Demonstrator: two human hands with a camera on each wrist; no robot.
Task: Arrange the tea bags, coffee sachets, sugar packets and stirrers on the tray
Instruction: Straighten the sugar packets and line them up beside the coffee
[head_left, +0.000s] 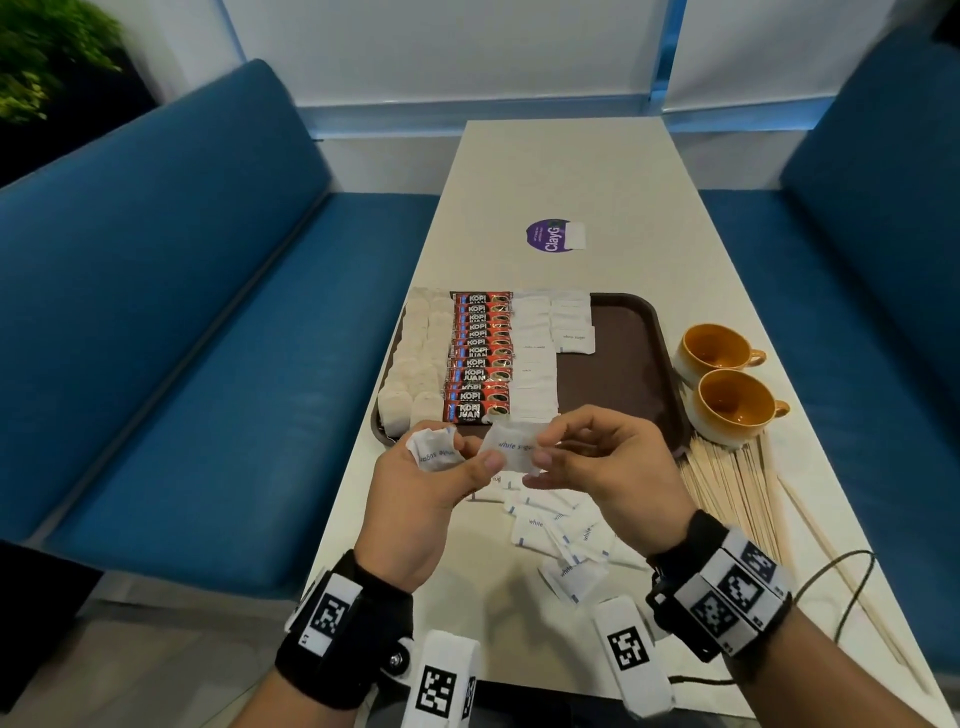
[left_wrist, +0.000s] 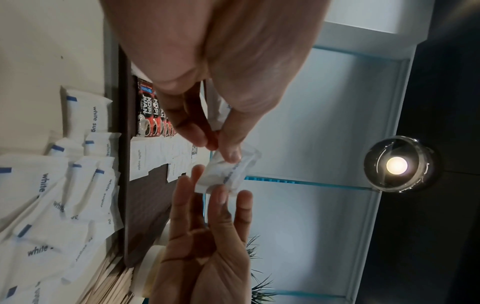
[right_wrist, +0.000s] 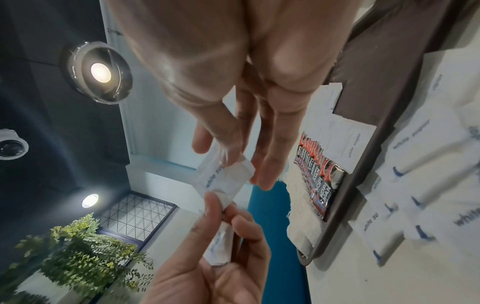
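On the brown tray (head_left: 618, 384), tea bags (head_left: 415, 358) are laid at the left, red coffee sachets (head_left: 480, 356) beside them, then white sugar packets (head_left: 540, 358). More packets (head_left: 558, 535) are scattered before the tray; stirrers (head_left: 732, 488) are piled right of them.

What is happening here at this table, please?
A person is filling a brown tray with drink supplies. Tea bags, coffee sachets and some sugar packets already lie in rows. Both the left hand and the right hand pinch one sugar packet. The wooden stirrers still lie beside the tray.
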